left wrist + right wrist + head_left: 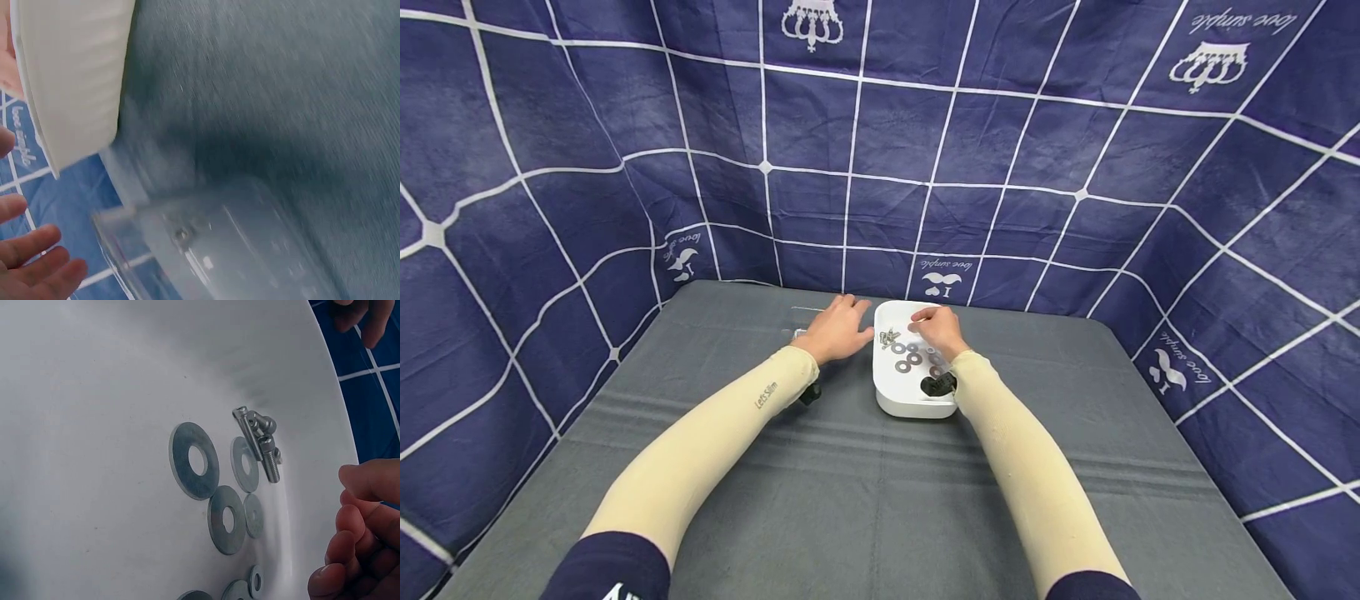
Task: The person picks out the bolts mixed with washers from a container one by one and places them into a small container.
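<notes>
A white oblong tray (913,408) holds a small heap of metal bolts (256,434) and several flat washers (181,461). My right hand (942,332) is over the tray's far right part, fingers curled with the thumb close to the forefinger. Whether something small sits between those fingertips cannot be made out. Left of the tray, my left hand (838,329) is held with its fingers spread and holds nothing. Beside it is a clear plastic box (231,244), mostly hidden by that hand in the head view. A small round metal piece (181,235) shows at the box.
Grey cloth (820,500) covers the table. A blue curtain (895,133) with white grid lines closes off the back and both sides. Black wrist gear (938,385) is at the right wrist, above the tray's near end.
</notes>
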Available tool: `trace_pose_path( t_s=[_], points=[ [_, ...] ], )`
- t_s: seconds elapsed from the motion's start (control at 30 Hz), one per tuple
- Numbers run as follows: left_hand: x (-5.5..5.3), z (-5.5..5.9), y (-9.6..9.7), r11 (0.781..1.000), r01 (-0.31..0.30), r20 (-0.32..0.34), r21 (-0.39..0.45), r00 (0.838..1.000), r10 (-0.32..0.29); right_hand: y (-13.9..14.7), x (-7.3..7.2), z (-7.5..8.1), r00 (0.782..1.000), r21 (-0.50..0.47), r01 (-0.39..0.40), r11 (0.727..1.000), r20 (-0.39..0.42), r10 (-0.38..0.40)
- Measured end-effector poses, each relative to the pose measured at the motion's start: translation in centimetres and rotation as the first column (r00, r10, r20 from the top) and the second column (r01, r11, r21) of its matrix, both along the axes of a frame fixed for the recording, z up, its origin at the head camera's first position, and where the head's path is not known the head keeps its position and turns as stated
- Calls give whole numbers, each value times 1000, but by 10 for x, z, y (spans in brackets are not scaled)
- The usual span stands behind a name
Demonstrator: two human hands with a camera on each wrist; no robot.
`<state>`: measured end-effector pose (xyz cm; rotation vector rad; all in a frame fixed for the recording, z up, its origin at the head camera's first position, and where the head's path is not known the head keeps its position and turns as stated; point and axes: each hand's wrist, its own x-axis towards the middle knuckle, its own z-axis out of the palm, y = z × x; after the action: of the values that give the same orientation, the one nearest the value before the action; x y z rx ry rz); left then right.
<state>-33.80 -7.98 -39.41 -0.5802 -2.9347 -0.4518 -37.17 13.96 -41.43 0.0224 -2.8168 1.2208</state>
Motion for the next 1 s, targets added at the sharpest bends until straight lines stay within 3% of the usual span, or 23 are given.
trace_pose_path(
  t_s=[0.3,0.67,1.0],
  points=[
    [3,-7,19,1000,1,39,-15,999,-1,1,-1,-3,1000,5,-6,1000,1,6],
    [1,-19,26,1000,-12,71,-26,997,14,0,-4,-5,1000,22,-17,1000,-1,17],
    [2,-18,30,1000,-23,119,-12,993,25,0,-4,-9,999,7,-27,1000,18,26]
  ],
)
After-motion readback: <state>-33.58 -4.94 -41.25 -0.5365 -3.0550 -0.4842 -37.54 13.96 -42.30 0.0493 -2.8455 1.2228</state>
